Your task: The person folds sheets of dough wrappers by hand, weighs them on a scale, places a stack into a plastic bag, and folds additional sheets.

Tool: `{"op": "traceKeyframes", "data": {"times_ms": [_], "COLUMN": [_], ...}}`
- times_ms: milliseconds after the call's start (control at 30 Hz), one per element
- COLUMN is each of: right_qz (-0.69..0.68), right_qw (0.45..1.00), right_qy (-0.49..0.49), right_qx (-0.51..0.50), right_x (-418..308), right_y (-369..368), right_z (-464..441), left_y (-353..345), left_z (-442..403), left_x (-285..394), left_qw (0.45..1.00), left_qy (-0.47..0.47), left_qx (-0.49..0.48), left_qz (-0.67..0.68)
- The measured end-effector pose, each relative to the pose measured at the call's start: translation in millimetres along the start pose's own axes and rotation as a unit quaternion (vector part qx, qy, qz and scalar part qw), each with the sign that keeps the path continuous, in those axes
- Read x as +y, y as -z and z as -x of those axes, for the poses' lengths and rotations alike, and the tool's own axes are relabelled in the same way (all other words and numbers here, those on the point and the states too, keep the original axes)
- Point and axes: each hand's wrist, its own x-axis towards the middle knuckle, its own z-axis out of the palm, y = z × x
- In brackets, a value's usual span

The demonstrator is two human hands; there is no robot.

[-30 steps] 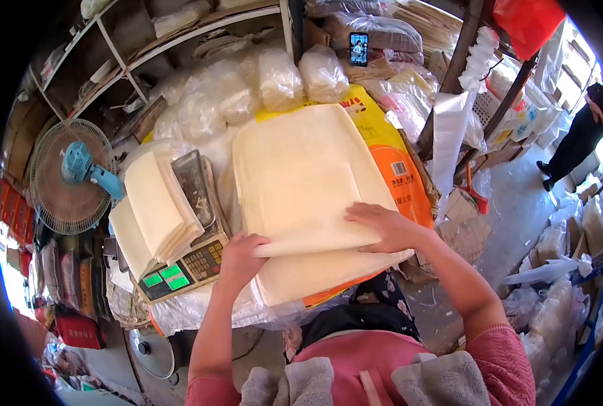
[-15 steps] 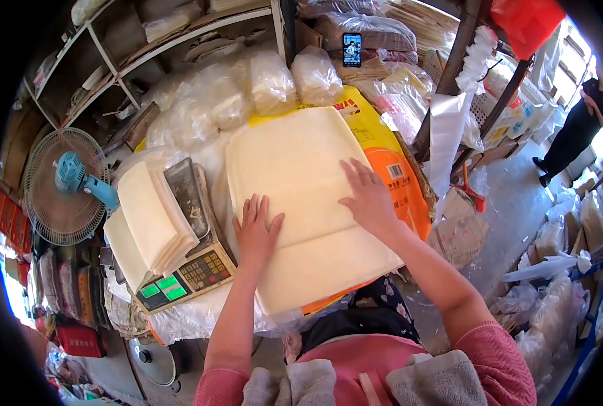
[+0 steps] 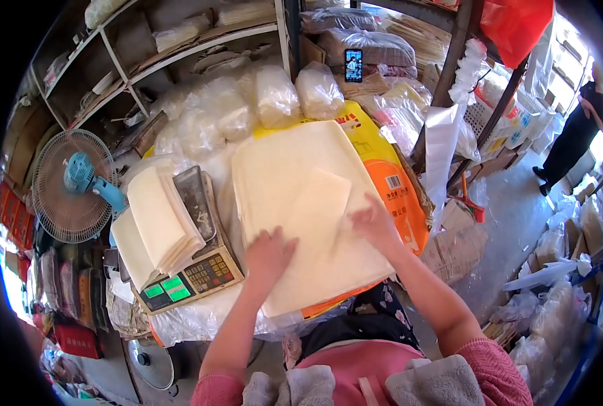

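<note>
A stack of large pale cream sheets lies before me, with a raised flap standing up near its middle. My left hand rests on the left part of the stack, fingers bent and slightly apart. My right hand is at the stack's right side beside the flap, its fingers curled; whether they pinch a sheet edge is hard to see. Left of the stack, folded cream sheets sit on a scale with green displays. A yellow and orange sack shows under the stack.
Plastic-wrapped bundles line the back, with a phone upright behind them. A fan stands at the left. At the far right a person in dark clothes stands on the floor. A pot lid is at the lower left.
The front fold opened out flat, and a flap has since risen from the middle of the stack. Both hands moved up onto the sheets, then slightly down, and their fingers have bent.
</note>
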Motion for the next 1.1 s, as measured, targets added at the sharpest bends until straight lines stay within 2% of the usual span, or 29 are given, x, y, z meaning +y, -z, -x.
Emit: {"op": "traceKeyframes", "data": {"times_ms": [33, 133, 167, 200, 233, 267, 367, 433, 500, 600, 700, 767, 967, 1067, 1100], "right_qz": [-0.050, -0.246, -0.264, -0.282, -0.299, -0.284, -0.243, -0.226, -0.189, -0.168, -0.145, -0.144, -0.133, -0.133, -0.133], "right_qw": [0.994, 0.963, 0.956, 0.947, 0.937, 0.940, 0.934, 0.937, 0.939, 0.944, 0.950, 0.950, 0.953, 0.953, 0.954], "right_qy": [-0.082, 0.027, 0.048, 0.069, 0.091, 0.088, 0.107, 0.089, 0.087, 0.063, 0.036, 0.028, 0.028, 0.033, 0.032], "right_qx": [-0.060, -0.105, -0.121, -0.137, -0.158, -0.167, -0.239, -0.253, -0.273, -0.278, -0.275, -0.276, -0.270, -0.270, -0.268], "right_x": [3, 17, 12, 5, -8, -22, -49, -70, -56, -36, -27, -20, -9, -5, -3], "right_y": [-4, -35, -42, -48, -51, -48, -47, -39, -36, -31, -28, -26, -22, -23, -22], "right_z": [7, 9, 10, 11, 15, 20, 26, 41, 37, 37, 40, 41, 44, 43, 43], "left_y": [-7, -11, -8, -4, 0, 10, 43, 83, 129, 158, 142, 127, 132, 127, 126], "left_z": [9, 38, 43, 47, 51, 53, 53, 53, 52, 43, 33, 29, 32, 26, 25], "left_x": [3, 25, 26, 26, 25, 17, -12, -50, -73, -136, -191, -201, -197, -213, -216], "left_qw": [0.997, 0.985, 0.933, 0.844, 0.721, 0.688, 0.708, 0.736, 0.726, 0.709, 0.689, 0.689, 0.657, 0.670, 0.706], "left_qy": [-0.003, -0.026, -0.017, -0.009, 0.000, 0.004, -0.075, -0.063, -0.048, 0.019, 0.053, 0.095, 0.089, 0.107, 0.115], "left_qx": [-0.032, -0.014, -0.004, 0.010, 0.028, 0.019, 0.214, 0.248, 0.340, 0.344, 0.323, 0.336, 0.360, 0.356, 0.366], "left_qz": [0.071, 0.169, 0.360, 0.537, 0.693, 0.725, 0.669, 0.626, 0.596, 0.615, 0.647, 0.635, 0.656, 0.642, 0.596]}}
